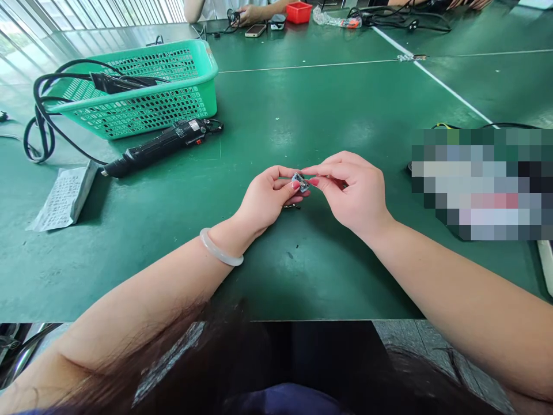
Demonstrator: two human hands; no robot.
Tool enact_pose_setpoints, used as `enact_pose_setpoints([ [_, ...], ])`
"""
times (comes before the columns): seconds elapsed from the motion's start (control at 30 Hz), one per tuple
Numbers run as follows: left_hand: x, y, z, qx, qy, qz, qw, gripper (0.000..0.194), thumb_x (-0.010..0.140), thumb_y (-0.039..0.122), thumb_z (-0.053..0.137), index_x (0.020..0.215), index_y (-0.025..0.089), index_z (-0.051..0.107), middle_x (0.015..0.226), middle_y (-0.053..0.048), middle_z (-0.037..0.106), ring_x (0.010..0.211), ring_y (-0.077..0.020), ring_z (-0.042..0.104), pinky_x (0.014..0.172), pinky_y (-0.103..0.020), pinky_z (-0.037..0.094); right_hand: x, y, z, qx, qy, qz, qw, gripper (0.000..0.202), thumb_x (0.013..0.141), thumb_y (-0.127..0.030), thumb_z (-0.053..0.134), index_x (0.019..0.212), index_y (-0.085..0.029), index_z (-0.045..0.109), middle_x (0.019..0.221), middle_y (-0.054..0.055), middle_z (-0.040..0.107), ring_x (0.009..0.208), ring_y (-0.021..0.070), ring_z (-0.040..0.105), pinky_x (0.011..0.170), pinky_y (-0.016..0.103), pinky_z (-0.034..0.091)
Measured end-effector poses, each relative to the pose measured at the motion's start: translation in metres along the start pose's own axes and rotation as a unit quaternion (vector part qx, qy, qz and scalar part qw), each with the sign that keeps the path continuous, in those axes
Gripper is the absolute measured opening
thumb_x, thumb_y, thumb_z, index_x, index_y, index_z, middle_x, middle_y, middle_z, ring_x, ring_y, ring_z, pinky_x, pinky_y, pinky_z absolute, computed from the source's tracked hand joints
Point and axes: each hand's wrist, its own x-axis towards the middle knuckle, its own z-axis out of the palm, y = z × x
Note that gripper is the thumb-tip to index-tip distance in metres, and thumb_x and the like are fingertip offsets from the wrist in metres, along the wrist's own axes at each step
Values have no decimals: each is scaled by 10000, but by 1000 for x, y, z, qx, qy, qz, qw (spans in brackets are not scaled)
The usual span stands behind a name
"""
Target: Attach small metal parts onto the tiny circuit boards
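Observation:
Between the thumb and fingers of my left hand (pixel 270 193) is a small grey-blue part (pixel 301 182) with dark and metallic details, too small to name exactly. My right hand (pixel 356 187) is closed in a pinch, thumb and index fingertip at the right edge of that part. Whether a separate tiny piece sits in this pinch is hidden. Both hands are just above the green table (pixel 259 288). A small dark piece (pixel 292 206) shows under my left fingers, partly covered by them.
A green plastic basket (pixel 151 101) holds a black corded tool. A black electric screwdriver (pixel 164 144) lies before it, near a wrapped packet (pixel 64 196). A blurred-out area (pixel 484 184) covers the right. Across the table are other people's hands, a phone (pixel 256 30) and a red bin (pixel 298 12).

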Motion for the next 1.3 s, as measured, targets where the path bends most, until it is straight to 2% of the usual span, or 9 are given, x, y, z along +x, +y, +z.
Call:
enact_pose_setpoints([
  [0.17,4,3,-4,-101,32,-17,994,150,985,108,520,921,165,643,988,-38,768,866,-90,747,915,-229,594,2,6,1,-12,22,24,999,170,885,-210,647,927,-261,804,880,43,726,693,168,594,649,351,487],
  [0.27,7,5,-7,-117,66,8,991,163,994,123,501,936,173,646,1072,-39,757,940,-98,738,945,-225,587,3,15,5,-42,-50,39,997,141,853,-209,695,916,-257,811,844,31,718,661,156,566,654,347,473],
  [0.4,6,4,-5,-148,94,12,984,126,965,94,536,957,156,646,991,-39,744,906,-91,723,970,-241,576,4,20,15,-76,-176,49,980,132,840,-206,730,919,-257,822,913,41,726,797,190,646,706,348,492],
  [0.53,6,3,-3,-174,105,13,979,149,941,40,542,969,138,650,890,-14,716,781,-62,692,965,-237,556,7,16,21,-114,-209,57,970,120,880,-198,693,870,-225,810,925,52,721,870,209,661,771,359,495],
  [0.63,6,3,-3,-157,109,6,982,162,953,45,526,967,133,661,856,-14,717,725,-62,681,879,-226,565,10,14,24,-129,-215,55,966,143,894,-173,655,835,-199,783,921,59,715,866,211,651,752,352,481],
  [0.87,3,6,-2,-96,103,-26,990,201,963,61,507,960,116,701,770,-16,713,629,-62,647,731,-214,541,9,26,26,-129,-193,31,972,196,881,-94,558,796,-187,708,917,64,697,827,203,623,703,342,445],
  [1.0,3,7,-4,-82,62,-49,993,226,952,61,507,948,108,728,755,-29,717,628,-72,642,689,-217,519,11,25,13,-30,-93,-6,995,186,863,-93,573,765,-210,679,832,28,674,796,177,604,722,328,457],
  [1.1,2,7,-6,-75,16,-65,995,222,935,63,525,937,104,743,759,-38,719,622,-74,626,673,-219,510,11,22,3,42,-25,-58,997,197,884,-120,568,752,-223,671,816,17,661,768,161,591,693,320,458],
  [1.3,0,7,-5,-64,-50,-92,992,226,919,48,531,821,95,729,719,-41,694,596,-67,616,614,-195,489,9,21,5,61,-31,-121,990,221,893,-139,577,761,-251,714,851,2,664,772,147,599,680,321,470],
])
